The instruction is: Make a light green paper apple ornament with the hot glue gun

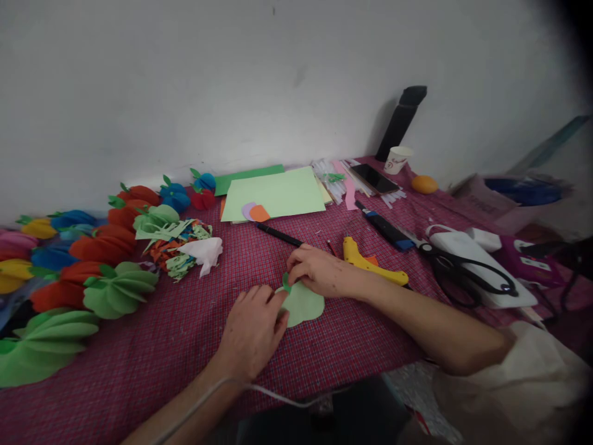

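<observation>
Touching pale green paper [306, 308], near middle of cloth [180, 346] | left hand [254, 324] half-curled at its left edge; right hand [319, 271] bent-fingered by dark green piece [286, 283]; grips: cannot tell | risk: slipping fingers could skew that piece; right forearm [426, 324] could nudge glue gun [355, 252] beyond

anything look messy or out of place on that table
Yes: a heap of shredded paper scraps lies beside the paper ornaments, with a crumpled white piece at its right edge; it looks untidy against the flat sheets.
</observation>
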### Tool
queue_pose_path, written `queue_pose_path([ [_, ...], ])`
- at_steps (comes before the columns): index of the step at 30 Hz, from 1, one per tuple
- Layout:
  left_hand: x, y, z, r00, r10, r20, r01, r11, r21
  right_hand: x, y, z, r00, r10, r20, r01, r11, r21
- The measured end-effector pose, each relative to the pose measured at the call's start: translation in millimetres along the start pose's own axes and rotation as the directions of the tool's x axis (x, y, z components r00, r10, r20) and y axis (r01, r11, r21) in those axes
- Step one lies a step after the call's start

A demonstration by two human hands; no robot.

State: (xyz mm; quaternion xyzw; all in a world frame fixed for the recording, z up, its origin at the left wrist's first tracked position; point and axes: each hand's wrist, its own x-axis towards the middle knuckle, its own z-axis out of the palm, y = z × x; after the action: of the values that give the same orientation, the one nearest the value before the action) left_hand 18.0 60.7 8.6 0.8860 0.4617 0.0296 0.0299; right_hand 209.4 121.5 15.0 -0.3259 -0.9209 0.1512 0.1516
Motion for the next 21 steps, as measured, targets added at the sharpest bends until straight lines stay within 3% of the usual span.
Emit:
queue_pose_path([
  [5, -0.9, 1.4, -0.6, 1.000, 0.012, 0.019, -0.012, 1.000, 0.003, 0.9, -1.9, 0.1, 1.000, 0.014, 0.024, -0.013, 1.000, -0.018],
  [12, -0.1, 3.1, -0.4, 0.999, 0.019, 0.028, -0.019, 1.000, 0.018, 1.2, 5.4, 4.1, 0.999, 0.020, -0.031, -0.020, 1.000, -0.013],
  [21, 0.7, 4.5, 2.3, 0.999, 0.018, 0.038, -0.020, 0.999, 0.045, 0.7, -1.1, 3.6, 0.999, 0.014, 0.032, -0.013, 0.999, -0.044],
])
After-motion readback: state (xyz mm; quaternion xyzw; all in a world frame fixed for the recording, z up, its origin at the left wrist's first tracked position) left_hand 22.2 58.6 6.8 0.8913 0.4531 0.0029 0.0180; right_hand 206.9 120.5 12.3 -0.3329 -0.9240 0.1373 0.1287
